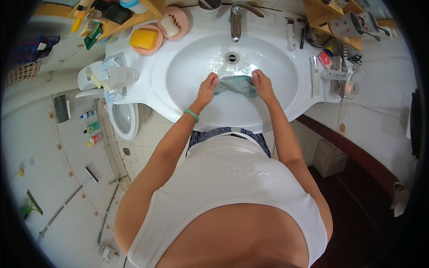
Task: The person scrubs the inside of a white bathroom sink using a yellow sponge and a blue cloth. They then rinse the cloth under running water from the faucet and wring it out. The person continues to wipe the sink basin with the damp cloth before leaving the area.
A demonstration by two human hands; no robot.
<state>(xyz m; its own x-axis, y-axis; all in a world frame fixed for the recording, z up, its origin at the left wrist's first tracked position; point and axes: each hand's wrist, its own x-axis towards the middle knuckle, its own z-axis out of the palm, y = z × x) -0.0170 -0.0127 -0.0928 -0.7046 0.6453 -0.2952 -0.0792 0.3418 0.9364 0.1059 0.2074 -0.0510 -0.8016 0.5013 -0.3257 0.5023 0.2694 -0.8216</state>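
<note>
The left hand (208, 89) and right hand (262, 85) each pinch one end of a grey-green cloth (236, 85), stretched between them over the white washbasin (185, 82), nearer the person than the drain (232, 57). The step seems to be spreading it; the next move calls for a firm grip at both ends.

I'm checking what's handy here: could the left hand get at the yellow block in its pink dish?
Probably yes: the yellow block lies uncovered in its pink dish and nothing stands between. The left hand grips the grey-green cloth, though, so it would likely need to let go first.
</note>
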